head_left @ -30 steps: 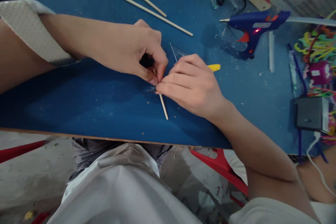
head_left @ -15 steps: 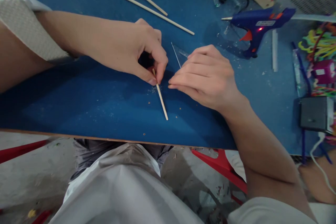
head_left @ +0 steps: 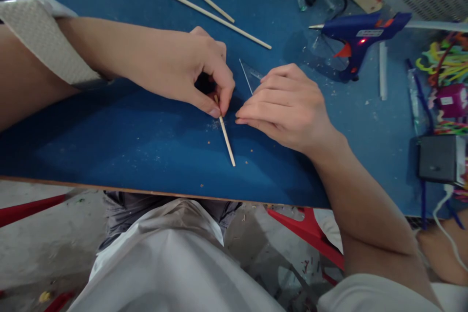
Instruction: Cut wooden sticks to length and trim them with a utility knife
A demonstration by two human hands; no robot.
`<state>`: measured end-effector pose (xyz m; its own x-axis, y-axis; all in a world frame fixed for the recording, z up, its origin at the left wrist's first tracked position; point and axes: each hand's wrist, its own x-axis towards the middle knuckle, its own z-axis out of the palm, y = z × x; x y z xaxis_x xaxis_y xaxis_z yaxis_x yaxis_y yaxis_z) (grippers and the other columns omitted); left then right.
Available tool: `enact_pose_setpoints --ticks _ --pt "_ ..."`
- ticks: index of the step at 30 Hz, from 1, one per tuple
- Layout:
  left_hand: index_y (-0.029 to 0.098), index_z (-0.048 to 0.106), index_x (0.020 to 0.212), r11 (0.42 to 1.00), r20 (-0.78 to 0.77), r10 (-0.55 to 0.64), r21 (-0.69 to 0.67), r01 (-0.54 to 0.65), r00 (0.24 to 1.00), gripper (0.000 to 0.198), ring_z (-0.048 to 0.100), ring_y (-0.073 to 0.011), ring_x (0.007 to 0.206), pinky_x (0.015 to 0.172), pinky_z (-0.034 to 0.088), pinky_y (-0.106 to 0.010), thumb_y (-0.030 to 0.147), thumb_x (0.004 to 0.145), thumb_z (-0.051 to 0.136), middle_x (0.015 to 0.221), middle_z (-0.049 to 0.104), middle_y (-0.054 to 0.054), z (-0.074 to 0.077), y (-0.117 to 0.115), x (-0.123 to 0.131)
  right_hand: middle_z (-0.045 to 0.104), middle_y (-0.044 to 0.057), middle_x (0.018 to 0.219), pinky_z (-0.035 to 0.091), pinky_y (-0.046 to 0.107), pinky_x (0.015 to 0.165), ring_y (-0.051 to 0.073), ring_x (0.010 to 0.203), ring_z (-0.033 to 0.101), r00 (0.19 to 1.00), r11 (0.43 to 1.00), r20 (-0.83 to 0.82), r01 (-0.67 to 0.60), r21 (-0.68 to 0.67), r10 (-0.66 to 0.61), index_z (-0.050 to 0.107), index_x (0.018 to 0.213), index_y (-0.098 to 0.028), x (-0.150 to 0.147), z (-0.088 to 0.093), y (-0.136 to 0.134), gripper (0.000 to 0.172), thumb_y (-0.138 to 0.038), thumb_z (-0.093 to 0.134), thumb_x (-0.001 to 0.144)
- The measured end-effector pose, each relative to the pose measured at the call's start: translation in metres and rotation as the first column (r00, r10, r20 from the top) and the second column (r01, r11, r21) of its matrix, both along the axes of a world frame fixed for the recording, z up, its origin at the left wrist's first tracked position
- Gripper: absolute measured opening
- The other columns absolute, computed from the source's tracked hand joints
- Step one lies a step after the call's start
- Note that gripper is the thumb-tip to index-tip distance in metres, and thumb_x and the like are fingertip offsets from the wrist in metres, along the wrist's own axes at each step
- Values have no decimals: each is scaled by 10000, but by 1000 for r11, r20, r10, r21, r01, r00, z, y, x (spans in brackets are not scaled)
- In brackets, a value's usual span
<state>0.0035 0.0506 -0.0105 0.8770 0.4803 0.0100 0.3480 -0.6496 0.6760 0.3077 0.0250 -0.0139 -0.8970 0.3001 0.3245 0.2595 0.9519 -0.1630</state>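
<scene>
My left hand (head_left: pixel 210 70) is closed, with thumb and forefinger pinching a short thin wooden stick (head_left: pixel 228 144) near its upper end. The stick slants down toward me over the blue tabletop. Just to its right, my right hand (head_left: pixel 288 105) is closed, fingertips pressed together and a little apart from the stick. Whatever those fingers hold, if anything, is hidden. A clear, thin-edged plastic piece (head_left: pixel 246 76), possibly a set square, shows beyond the right fingers and runs partly beneath them.
Two longer wooden sticks (head_left: pixel 216 18) lie beyond my left hand. A blue glue gun (head_left: pixel 360 34) with a lit red light rests at the right, near a glue stick (head_left: pixel 382 70). A black adapter (head_left: pixel 438 158) and colourful pipe cleaners (head_left: pixel 444 66) are at the far right.
</scene>
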Motion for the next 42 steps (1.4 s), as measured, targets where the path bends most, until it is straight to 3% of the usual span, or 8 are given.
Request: enact_pose_setpoints --ticks 8,14,20,22,25,27,32,42 --pt "348 915 1035 1000 8 9 -19 -9 1000 441 621 -264 1185 1417 203 -585 709 1073 664 990 825 3 1 -2 1 882 -25 1091 559 468 1075 199 1006 752 1000 1000 1 -18 20 18 838 1143 -310 -2 2 -3 289 -440 602 1246" --pt "282 905 1021 1000 11 11 27 -11 1000 529 645 -250 1158 1416 238 -594 742 1102 658 937 768 -4 -4 -1 2 864 -39 1087 601 421 1021 169 991 748 998 994 -32 -58 87 61 775 1138 -264 -9 6 -10 271 -264 535 1266" --pt "317 928 1011 990 -13 69 123 -67 998 146 680 -191 1020 1289 422 -490 462 1004 942 908 787 43 -9 2 1 837 -49 1055 596 430 969 163 970 763 998 996 -51 -27 85 32 781 1152 -293 -24 2 -25 302 -358 516 1281" --pt "327 931 1018 993 37 32 116 -36 999 261 686 -178 954 1206 514 -437 581 1051 881 891 792 45 -7 2 0 826 -56 1029 594 428 947 154 935 761 998 997 -65 -16 74 21 796 1127 -304 -24 5 -27 383 -424 471 1291" --pt "276 931 1072 997 90 -47 61 41 995 706 702 -159 938 1063 583 -379 907 1085 613 944 813 15 -1 3 -4 796 -43 929 578 426 877 157 849 734 996 1000 -85 -13 26 15 790 1008 -282 -15 14 -24 454 -473 472 1269" --pt "221 923 1096 997 86 -75 27 73 994 814 710 -147 942 958 586 -333 952 1067 567 976 821 -10 4 4 -7 749 -25 830 553 424 818 174 792 703 998 998 -41 -56 -25 55 751 901 -263 -7 19 -18 432 -457 541 1225" --pt "245 915 1073 997 141 -77 -17 80 987 653 732 -144 953 871 610 -309 842 1103 653 995 850 -14 12 4 -15 707 4 772 466 399 681 189 709 616 981 978 34 -189 -84 192 656 787 -250 1 23 -10 334 -290 623 1117" --pt "309 910 1097 978 216 -54 -188 96 975 107 763 -136 988 859 651 -296 385 1136 845 1066 884 4 21 0 -19 748 11 802 488 381 642 200 727 642 992 995 -82 -96 -29 94 666 802 -236 1 14 -8 341 -354 741 1113"
